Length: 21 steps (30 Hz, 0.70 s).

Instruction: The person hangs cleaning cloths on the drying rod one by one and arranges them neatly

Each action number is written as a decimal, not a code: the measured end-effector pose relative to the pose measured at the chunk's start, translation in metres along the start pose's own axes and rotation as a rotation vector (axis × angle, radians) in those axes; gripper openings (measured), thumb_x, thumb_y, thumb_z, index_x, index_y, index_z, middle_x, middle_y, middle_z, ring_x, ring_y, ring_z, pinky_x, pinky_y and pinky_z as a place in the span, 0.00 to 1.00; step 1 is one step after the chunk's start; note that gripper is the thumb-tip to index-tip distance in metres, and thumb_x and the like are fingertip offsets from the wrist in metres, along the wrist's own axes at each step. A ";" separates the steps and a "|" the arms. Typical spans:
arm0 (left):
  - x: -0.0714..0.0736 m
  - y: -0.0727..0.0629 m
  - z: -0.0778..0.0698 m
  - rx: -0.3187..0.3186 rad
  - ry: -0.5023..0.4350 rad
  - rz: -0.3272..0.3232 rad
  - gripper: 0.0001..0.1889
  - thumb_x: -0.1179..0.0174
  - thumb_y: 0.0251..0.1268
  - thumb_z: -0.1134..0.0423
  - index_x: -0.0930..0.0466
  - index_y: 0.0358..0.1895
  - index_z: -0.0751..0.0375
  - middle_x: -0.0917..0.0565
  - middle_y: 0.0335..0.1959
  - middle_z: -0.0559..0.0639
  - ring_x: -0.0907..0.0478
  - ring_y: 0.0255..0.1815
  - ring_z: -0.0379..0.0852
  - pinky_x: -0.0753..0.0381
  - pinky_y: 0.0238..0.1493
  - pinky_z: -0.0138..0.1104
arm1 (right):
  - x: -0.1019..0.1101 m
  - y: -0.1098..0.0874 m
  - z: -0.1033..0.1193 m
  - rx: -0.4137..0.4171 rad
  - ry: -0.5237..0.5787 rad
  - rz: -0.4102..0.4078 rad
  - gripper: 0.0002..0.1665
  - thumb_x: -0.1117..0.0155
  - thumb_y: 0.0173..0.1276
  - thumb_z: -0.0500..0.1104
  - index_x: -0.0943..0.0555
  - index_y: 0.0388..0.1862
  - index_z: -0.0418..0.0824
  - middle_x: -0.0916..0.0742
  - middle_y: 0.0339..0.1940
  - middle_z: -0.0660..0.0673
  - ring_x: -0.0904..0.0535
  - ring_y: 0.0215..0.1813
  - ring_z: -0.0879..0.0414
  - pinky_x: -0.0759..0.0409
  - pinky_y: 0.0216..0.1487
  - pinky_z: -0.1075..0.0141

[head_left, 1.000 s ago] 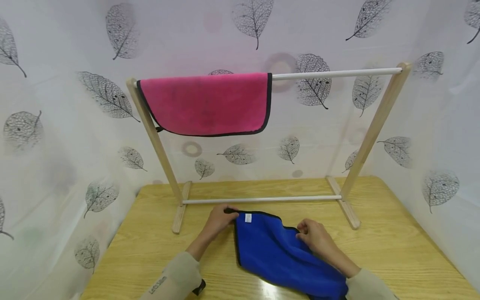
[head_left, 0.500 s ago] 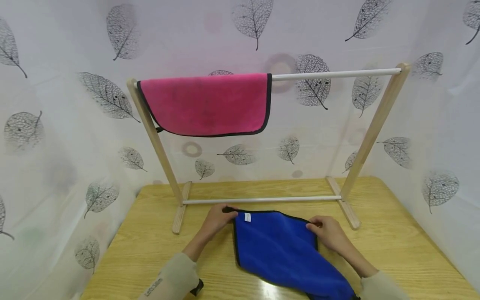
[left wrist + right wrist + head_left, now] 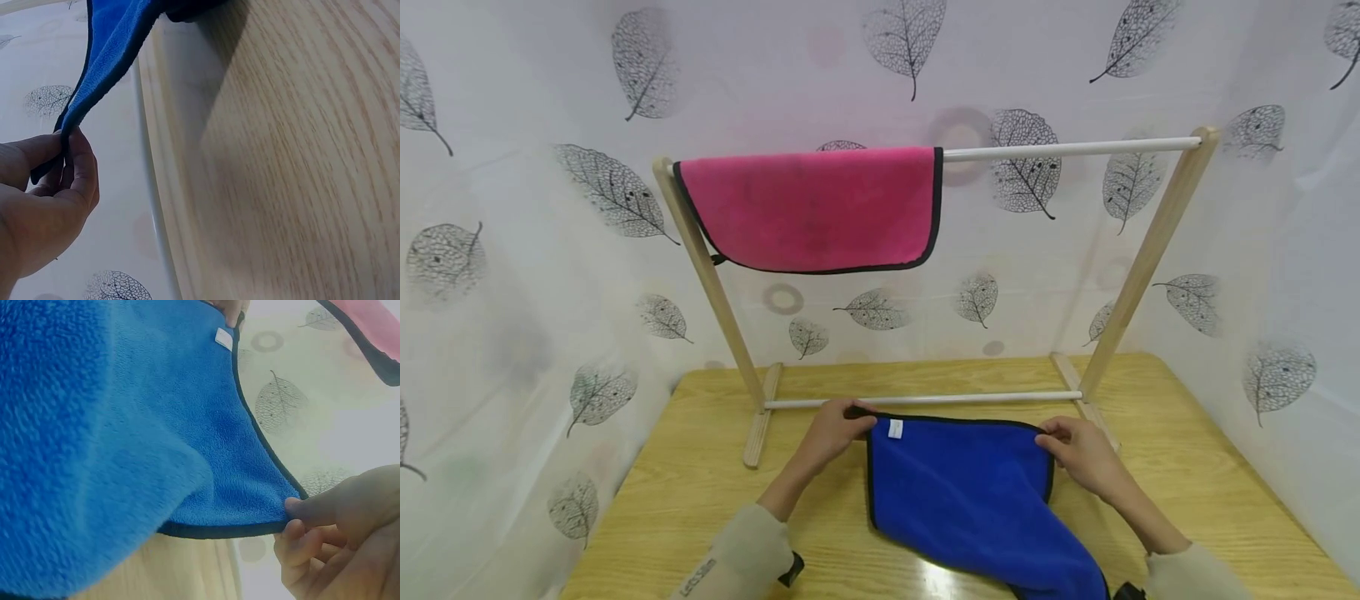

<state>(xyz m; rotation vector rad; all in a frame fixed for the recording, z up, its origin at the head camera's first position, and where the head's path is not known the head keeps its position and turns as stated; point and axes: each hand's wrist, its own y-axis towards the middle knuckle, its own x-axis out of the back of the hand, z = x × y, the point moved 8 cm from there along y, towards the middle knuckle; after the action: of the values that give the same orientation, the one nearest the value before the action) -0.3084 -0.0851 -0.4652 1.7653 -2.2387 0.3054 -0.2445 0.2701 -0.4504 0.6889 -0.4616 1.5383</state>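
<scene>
Presently, a blue cloth (image 3: 962, 492) is held by its far edge in front of a rack, above the near part of the table (image 3: 677, 475). This edge is stretched almost straight between two hands, and the lower part of the cloth is slanted toward the right and cut off by the bottom of the head view. Whether this lower part is touching the table cannot be told with certainty. The cloth is bordered with black trim, and a small white label (image 3: 896, 428) is seen near its left corner.

The left corner is pinched between the thumb and fingers of the left hand (image 3: 835, 429). The right corner is pinched likewise by the right hand (image 3: 1081, 450), with the thumb laid upon the blue side. Both forearms are partly covered by beige sleeves (image 3: 752, 542).

Just behind the cloth, the low white bar (image 3: 925, 400) of the rack is seen. By the wooden posts (image 3: 1157, 242) the upper white bar (image 3: 1075, 149) is supported, and over its left half a pink cloth (image 3: 812, 212) is hung. Behind everything, a pale sheet (image 3: 1075, 83) is printed with dark leaves.
</scene>
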 end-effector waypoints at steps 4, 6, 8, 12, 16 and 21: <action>0.001 0.000 -0.002 0.000 -0.031 0.006 0.09 0.36 0.70 0.71 0.15 0.50 0.71 0.13 0.44 0.58 0.13 0.41 0.49 0.12 0.44 0.40 | 0.007 -0.001 0.003 0.025 -0.018 -0.013 0.15 0.34 0.75 0.36 0.16 0.53 0.26 0.18 0.25 0.49 0.28 0.23 0.61 0.29 0.21 0.67; 0.001 -0.001 -0.005 -0.005 -0.034 0.009 0.09 0.36 0.71 0.71 0.15 0.50 0.71 0.13 0.44 0.58 0.13 0.41 0.50 0.12 0.45 0.41 | 0.010 -0.001 0.006 0.036 -0.024 -0.012 0.16 0.35 0.75 0.36 0.17 0.55 0.26 0.19 0.24 0.48 0.29 0.22 0.61 0.30 0.20 0.67; 0.001 -0.002 -0.009 -0.010 -0.039 0.013 0.10 0.36 0.71 0.70 0.15 0.51 0.71 0.13 0.45 0.59 0.13 0.42 0.51 0.12 0.46 0.43 | 0.012 -0.001 0.008 0.043 -0.031 -0.010 0.17 0.35 0.75 0.37 0.17 0.57 0.26 0.20 0.22 0.48 0.30 0.21 0.61 0.31 0.19 0.67; 0.001 -0.003 -0.016 -0.019 -0.043 0.017 0.11 0.36 0.71 0.70 0.15 0.51 0.71 0.13 0.45 0.59 0.13 0.42 0.51 0.13 0.48 0.46 | 0.017 -0.002 0.011 0.046 -0.053 -0.019 0.18 0.35 0.76 0.38 0.17 0.57 0.26 0.20 0.22 0.48 0.30 0.20 0.61 0.31 0.19 0.66; 0.002 -0.003 -0.021 -0.022 -0.032 0.014 0.10 0.35 0.71 0.69 0.15 0.50 0.71 0.13 0.45 0.59 0.13 0.42 0.50 0.13 0.49 0.48 | 0.022 -0.002 0.013 0.040 -0.075 -0.027 0.17 0.34 0.75 0.38 0.16 0.55 0.26 0.19 0.24 0.49 0.29 0.23 0.60 0.30 0.21 0.66; 0.004 -0.003 -0.028 -0.033 0.008 0.013 0.09 0.35 0.71 0.68 0.14 0.50 0.68 0.13 0.44 0.57 0.13 0.41 0.49 0.13 0.49 0.49 | 0.029 -0.003 0.018 0.039 -0.091 -0.031 0.17 0.34 0.75 0.38 0.16 0.54 0.26 0.20 0.23 0.48 0.30 0.22 0.60 0.30 0.22 0.66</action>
<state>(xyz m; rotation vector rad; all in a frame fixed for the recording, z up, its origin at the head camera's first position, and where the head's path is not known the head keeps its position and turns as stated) -0.3038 -0.0799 -0.4377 1.7310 -2.2378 0.2762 -0.2388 0.2800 -0.4175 0.7949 -0.4879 1.4950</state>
